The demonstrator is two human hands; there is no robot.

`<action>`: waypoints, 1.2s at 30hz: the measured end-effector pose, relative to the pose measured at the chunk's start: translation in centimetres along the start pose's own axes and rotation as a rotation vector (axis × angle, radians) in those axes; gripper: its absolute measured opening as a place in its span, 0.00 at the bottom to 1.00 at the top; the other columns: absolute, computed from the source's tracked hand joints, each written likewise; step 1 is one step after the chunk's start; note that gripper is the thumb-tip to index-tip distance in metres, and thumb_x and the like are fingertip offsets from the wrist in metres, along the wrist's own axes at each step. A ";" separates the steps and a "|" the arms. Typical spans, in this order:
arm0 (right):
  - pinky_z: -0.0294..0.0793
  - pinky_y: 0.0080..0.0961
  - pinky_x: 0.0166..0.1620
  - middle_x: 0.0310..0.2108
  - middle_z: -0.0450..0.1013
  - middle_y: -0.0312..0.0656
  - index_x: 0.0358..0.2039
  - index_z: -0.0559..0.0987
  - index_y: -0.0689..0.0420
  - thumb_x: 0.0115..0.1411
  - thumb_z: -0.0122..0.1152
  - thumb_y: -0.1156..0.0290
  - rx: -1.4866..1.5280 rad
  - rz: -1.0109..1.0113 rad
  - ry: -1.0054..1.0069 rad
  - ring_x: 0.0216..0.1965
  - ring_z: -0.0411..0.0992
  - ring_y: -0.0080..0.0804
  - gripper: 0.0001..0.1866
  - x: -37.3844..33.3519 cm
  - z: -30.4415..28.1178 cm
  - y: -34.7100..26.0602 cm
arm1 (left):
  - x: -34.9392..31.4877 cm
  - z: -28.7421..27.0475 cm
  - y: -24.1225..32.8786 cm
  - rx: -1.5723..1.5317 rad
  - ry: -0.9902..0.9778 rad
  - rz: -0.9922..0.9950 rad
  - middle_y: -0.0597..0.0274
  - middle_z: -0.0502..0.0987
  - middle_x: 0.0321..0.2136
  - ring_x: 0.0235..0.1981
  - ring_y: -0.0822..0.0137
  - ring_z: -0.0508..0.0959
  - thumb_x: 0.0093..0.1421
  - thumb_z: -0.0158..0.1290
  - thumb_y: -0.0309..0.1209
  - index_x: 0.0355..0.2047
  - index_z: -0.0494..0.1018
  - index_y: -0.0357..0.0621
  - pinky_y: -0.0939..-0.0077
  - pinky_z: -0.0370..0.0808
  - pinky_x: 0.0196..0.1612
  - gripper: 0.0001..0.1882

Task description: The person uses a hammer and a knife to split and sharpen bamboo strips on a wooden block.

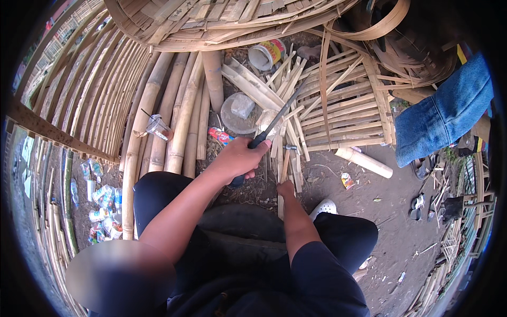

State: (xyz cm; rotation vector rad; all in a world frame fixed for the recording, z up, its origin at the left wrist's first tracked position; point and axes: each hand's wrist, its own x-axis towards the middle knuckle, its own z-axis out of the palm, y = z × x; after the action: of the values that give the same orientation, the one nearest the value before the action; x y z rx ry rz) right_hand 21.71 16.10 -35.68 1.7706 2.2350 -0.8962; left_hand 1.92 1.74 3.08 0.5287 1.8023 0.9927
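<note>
Left of the slatted panel (343,117), the left hand (242,160) grips a knife (277,120), and the right hand (285,188), apart from it, seems closed on a bamboo strip (281,208). Short, controlled strokes should run away from the right hand.

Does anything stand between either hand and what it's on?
Nothing visible does: the left hand directly grips the long-bladed tool, and the right hand is directly on a bamboo strip.
</note>
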 end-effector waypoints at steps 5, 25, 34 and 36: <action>0.74 0.42 0.49 0.43 0.73 0.61 0.42 0.71 0.68 0.52 0.63 0.66 0.035 0.051 -0.006 0.47 0.73 0.55 0.22 1.0 1.9 -0.4 | 0.7 -0.4 -0.1 0.008 0.000 -0.001 0.63 0.70 0.15 0.12 0.72 0.71 0.62 0.51 0.49 0.24 0.70 0.35 0.73 0.69 0.19 0.25; 0.76 0.37 0.39 0.32 0.77 0.56 0.31 0.79 0.68 0.54 0.59 0.57 0.251 0.137 0.087 0.35 0.78 0.47 0.22 0.0 -7.2 -3.4 | 2.2 -1.0 -3.1 0.726 0.507 0.376 0.46 0.77 0.19 0.25 0.50 0.81 0.50 0.58 0.45 0.25 0.76 0.30 0.63 0.77 0.35 0.23; 0.69 0.28 0.26 0.17 0.70 0.39 0.30 0.77 0.61 0.61 0.58 0.59 0.147 -0.498 0.247 0.20 0.70 0.31 0.16 -6.8 -21.0 -6.0 | 2.3 -2.5 -2.1 0.476 0.267 0.122 0.40 0.79 0.23 0.31 0.51 0.82 0.46 0.47 0.28 0.24 0.77 0.29 0.65 0.78 0.39 0.13; 0.66 0.26 0.25 0.17 0.67 0.36 0.32 0.76 0.61 0.62 0.58 0.62 0.369 -0.658 0.238 0.19 0.66 0.26 0.13 -8.8 -24.0 -7.5 | 2.5 -3.6 -2.3 0.434 0.215 0.083 0.42 0.78 0.19 0.27 0.52 0.82 0.45 0.46 0.27 0.21 0.76 0.29 0.66 0.78 0.36 0.13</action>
State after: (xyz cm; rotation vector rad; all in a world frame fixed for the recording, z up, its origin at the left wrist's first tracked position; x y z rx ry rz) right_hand 23.01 20.71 -9.50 1.3002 3.0550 -1.3431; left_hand -2.25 0.79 0.60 0.7907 2.2214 0.7321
